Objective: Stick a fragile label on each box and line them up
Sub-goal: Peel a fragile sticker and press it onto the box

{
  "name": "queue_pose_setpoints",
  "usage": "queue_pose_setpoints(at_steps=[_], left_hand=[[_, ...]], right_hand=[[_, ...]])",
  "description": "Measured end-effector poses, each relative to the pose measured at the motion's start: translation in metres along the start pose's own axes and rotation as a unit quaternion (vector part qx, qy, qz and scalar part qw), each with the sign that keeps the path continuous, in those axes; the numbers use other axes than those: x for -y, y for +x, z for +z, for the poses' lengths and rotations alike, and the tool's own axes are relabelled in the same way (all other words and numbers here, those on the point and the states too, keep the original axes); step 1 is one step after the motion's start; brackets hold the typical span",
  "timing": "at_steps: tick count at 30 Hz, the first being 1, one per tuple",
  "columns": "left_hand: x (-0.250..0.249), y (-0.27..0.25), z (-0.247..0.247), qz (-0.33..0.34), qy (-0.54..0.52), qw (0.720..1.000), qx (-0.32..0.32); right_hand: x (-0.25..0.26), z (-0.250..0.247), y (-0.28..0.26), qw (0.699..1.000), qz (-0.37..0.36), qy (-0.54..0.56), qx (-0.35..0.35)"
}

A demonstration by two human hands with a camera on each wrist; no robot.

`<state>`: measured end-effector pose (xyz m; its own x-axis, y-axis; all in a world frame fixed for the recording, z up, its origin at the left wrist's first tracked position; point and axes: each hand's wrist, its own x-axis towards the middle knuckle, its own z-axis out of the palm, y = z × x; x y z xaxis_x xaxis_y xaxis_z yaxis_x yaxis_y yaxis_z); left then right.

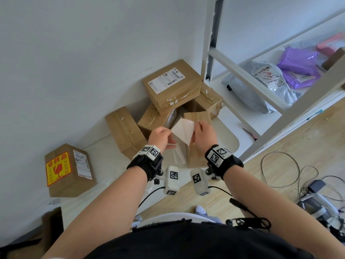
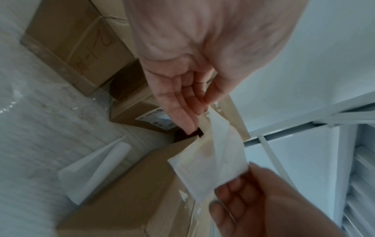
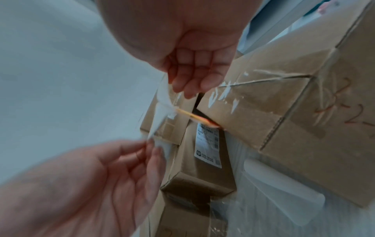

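My left hand (image 1: 170, 134) and right hand (image 1: 195, 128) each pinch an edge of a white-backed fragile label (image 1: 183, 131), held in the air between them. In the right wrist view the label's yellow and red face (image 3: 194, 117) shows edge-on below my right hand (image 3: 182, 89). In the left wrist view my left hand (image 2: 201, 110) pinches the sheet's (image 2: 213, 160) top corner. Under my hands lies a plain brown box (image 1: 196, 156). At the far left stands a box (image 1: 74, 182) bearing a yellow fragile label (image 1: 57, 168). Several unlabelled boxes (image 1: 171, 85) are piled in the corner.
Curled white backing strips (image 1: 179, 156) lie on the white table (image 1: 112, 161) beside the near box. A white shelf rack (image 1: 261, 86) with plastic mailer bags (image 1: 298, 68) stands at right. Cables (image 1: 289, 169) lie on the wooden floor beyond the table's edge.
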<state>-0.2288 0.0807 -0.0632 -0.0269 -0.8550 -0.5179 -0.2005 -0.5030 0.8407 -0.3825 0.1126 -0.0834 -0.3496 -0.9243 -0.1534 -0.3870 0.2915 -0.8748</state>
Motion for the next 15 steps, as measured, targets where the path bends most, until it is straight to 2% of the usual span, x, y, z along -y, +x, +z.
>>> queue_pose_setpoints(at_steps=[9, 15], left_hand=[[0.014, 0.016, -0.027, -0.074, -0.037, 0.987, -0.137], [0.017, 0.017, -0.027, -0.059, 0.001, 0.978, -0.199]], right_hand=[[-0.013, -0.039, 0.014, 0.982, 0.119, 0.062, -0.133], [-0.013, -0.05, 0.011, 0.97, 0.154, 0.069, -0.173]])
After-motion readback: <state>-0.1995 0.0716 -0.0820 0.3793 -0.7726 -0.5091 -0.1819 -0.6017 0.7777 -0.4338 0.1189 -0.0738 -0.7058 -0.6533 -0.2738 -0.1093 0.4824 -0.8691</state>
